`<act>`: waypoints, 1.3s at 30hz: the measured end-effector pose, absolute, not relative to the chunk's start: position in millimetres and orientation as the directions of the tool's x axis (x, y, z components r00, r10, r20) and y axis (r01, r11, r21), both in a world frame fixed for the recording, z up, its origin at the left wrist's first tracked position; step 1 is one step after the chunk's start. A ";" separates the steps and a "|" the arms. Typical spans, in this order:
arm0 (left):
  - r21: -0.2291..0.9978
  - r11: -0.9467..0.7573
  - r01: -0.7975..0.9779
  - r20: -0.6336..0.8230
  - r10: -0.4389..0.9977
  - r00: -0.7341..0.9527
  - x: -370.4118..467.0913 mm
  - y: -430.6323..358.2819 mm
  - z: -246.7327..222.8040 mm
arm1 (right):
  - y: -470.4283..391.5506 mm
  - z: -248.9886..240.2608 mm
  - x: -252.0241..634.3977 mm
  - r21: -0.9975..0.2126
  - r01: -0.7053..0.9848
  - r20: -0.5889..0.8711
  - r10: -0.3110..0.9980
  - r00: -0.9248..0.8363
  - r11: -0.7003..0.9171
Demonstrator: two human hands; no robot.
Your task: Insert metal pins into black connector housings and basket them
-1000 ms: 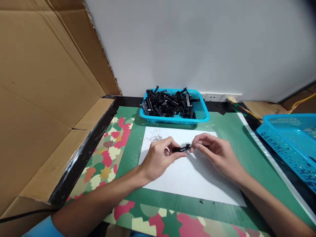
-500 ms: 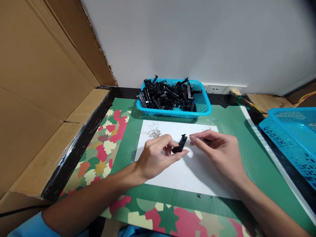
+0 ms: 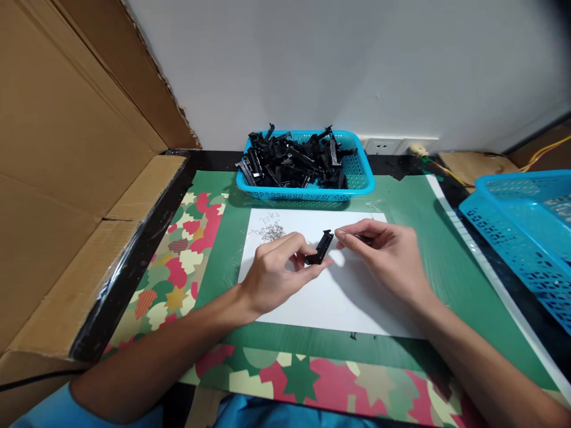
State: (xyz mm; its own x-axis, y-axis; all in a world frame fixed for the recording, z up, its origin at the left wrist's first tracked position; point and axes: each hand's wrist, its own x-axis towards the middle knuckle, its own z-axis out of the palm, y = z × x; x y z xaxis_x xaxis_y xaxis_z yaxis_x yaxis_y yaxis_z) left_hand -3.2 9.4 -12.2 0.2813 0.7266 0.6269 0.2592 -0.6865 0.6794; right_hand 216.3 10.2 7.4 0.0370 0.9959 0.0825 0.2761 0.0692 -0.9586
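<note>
A small black plastic part (image 3: 322, 247) is pinched between the thumb and fingers of my left hand (image 3: 281, 270), tilted over the white paper (image 3: 312, 303). Just right of it, my right hand (image 3: 388, 252) has its thumb and index finger pressed together at the part's upper end. A thin dark metal tool (image 3: 363, 238) lies within the right hand's grip; anything at its tip is too small to make out. Small wire pieces (image 3: 271, 230) are heaped on the paper's upper left. Behind the paper, a blue basket (image 3: 307, 193) holds a pile of similar black parts (image 3: 294, 160).
Cardboard (image 3: 66, 119) walls the left side. At the right edge stand blue baskets (image 3: 521, 238). A wall socket (image 3: 382, 146) and a plug with wires (image 3: 418, 150) are at the back. Small black scraps (image 3: 353, 336) lie below the paper on the green mat (image 3: 214, 279).
The whole view has shifted slightly, so the scene sits a little higher and further left. Both hands keep their grips, and the black part looks slightly turned.
</note>
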 end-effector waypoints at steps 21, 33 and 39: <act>0.921 -0.381 0.077 0.360 0.911 0.202 -7.2 16.9 -11.0 | 8.0 15.1 228.9 -0.869 0.261 0.367 0.902 -0.228 0.420; 0.931 -0.366 -0.014 0.355 0.895 0.271 -7.1 10.2 -1.7 | -12.3 16.9 206.6 -0.816 0.169 0.475 0.807 -0.350 0.553; 0.937 -0.348 -0.003 0.333 0.895 0.297 -6.2 9.4 -1.0 | -14.0 14.8 202.1 -0.808 0.195 0.451 0.796 -0.403 0.556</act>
